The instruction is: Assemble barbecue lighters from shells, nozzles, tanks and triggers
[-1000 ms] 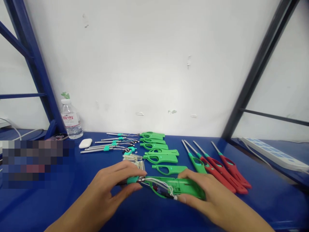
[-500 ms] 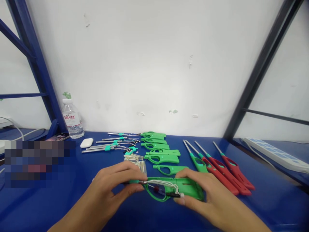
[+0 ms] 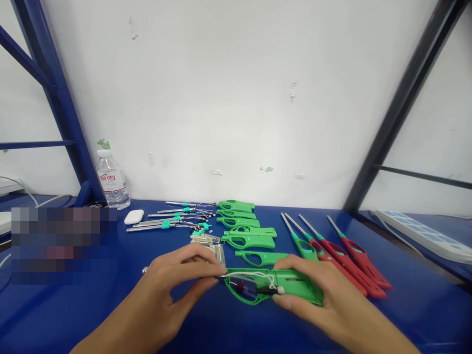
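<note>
My left hand (image 3: 188, 275) pinches the front end of a wired lighter part, where it meets an open green casing half (image 3: 300, 285). My right hand (image 3: 313, 285) grips the casing's wide rear end between thumb and fingers. White wires (image 3: 254, 275) run along the inside of the casing, and a black piece with a white tip (image 3: 273, 290) lies across it beside my right thumb. Just beyond, several green casings (image 3: 249, 241) lie in a column. Clear small tanks (image 3: 220, 254) sit behind my left hand.
Metal rods with wires (image 3: 151, 224) lie at the back left, near a white case (image 3: 133, 217) and a water bottle (image 3: 112, 182). Red and green lighters (image 3: 341, 258) lie at right. A white power strip (image 3: 424, 236) is at far right; blue posts (image 3: 61, 108) flank the wall.
The casing has shifted slightly right, with my right hand on it. The black piece and wires sit slightly higher and further right. The view has shifted a little.
</note>
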A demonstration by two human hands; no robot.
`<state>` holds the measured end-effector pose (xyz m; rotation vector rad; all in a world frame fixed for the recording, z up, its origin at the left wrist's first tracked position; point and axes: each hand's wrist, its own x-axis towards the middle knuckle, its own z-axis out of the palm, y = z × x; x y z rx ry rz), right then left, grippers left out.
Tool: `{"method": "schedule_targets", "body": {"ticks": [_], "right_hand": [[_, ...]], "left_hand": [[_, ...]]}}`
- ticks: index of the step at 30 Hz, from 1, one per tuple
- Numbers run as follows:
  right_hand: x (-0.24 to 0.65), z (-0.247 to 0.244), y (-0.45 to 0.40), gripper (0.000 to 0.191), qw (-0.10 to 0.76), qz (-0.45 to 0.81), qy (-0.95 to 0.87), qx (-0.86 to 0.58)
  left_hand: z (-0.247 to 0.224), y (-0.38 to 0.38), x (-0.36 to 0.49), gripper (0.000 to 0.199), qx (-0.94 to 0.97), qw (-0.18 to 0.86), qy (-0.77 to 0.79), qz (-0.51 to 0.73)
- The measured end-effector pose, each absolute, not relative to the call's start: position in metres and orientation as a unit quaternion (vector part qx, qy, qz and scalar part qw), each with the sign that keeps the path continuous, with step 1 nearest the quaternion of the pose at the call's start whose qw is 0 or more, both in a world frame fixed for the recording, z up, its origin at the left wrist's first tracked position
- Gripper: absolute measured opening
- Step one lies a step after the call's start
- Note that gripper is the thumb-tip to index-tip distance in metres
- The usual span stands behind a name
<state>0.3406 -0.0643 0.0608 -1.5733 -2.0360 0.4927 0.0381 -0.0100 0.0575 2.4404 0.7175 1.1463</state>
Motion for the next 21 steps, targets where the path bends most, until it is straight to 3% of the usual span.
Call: {"method": "schedule_targets", "body": {"ticks": [5, 10, 21], "right_hand": [[0.345, 0.056, -0.063, 0.036, 0.254, 0.179, -0.745, -0.59], [0.343, 0.062, -0.062, 0.028, 0.253, 0.205, -0.759, -0.563], [0.34, 0.068, -0.06, 0.026, 0.258, 0.216, -0.781, -0.526]], "left_hand": [[0.05, -0.007, 0.034, 0.053, 0.84, 0.159, 0.289, 0.431], [0.054, -0.005, 0.035, 0.034, 0.854, 0.173, 0.27, 0.409], [0.051, -0.01, 0.031, 0.023, 0.845, 0.228, 0.317, 0.366]]}}
